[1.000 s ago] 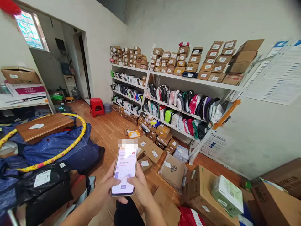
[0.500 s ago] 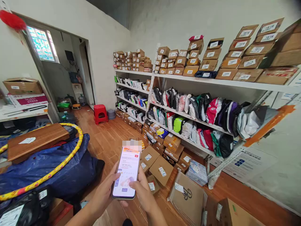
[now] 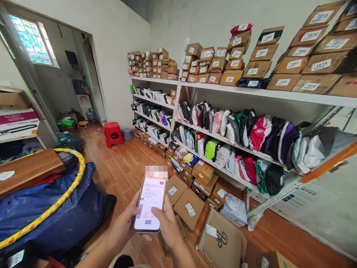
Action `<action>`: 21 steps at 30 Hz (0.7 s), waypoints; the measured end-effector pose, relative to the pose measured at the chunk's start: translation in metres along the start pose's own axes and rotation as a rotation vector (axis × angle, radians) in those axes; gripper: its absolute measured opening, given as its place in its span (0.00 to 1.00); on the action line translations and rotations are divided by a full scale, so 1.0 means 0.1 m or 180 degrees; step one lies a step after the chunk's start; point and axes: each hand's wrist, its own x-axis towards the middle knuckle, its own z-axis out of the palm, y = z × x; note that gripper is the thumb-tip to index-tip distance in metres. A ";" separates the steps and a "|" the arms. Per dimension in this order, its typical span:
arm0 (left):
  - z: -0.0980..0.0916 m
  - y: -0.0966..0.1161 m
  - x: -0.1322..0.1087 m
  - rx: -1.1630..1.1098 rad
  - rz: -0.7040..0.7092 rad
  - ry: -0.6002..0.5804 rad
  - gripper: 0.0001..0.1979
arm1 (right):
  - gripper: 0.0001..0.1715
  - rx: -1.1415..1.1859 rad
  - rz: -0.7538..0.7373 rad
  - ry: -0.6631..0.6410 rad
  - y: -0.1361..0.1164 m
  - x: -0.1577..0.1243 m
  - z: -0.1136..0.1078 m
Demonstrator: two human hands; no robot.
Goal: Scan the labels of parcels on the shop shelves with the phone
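Note:
A smartphone (image 3: 149, 208) with a lit screen is held upright in front of me, between both hands. My left hand (image 3: 126, 216) wraps around its left edge, the thumb lying at the screen's side. Around the right edge closes my right hand (image 3: 166, 219), its thumb over the lower part of the screen. Most fingers are hidden behind the phone. The top of the screen is blurred out. Just beyond the right hand, cardboard boxes (image 3: 189, 208) with labels lie on the floor.
White shelving (image 3: 251, 93) along the wall carries numbered boxes and bagged parcels. A flat plastic-wrapped carton (image 3: 221, 238) lies on the floor at right. To the left are a blue sack (image 3: 55, 208) and a yellow hoop (image 3: 69, 190). A red stool (image 3: 113, 134) stands near the doorway.
The view has shifted right and closer to the shelves, so the sack and hoop sit further left. Both hands still hold the phone, and the right thumb has moved slightly up the screen.

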 end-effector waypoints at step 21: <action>-0.63 0.70 1.27 0.0394 -0.0115 -0.0334 0.48 | 0.37 -0.0203 -0.0378 0.1248 -0.02 1.60 0.23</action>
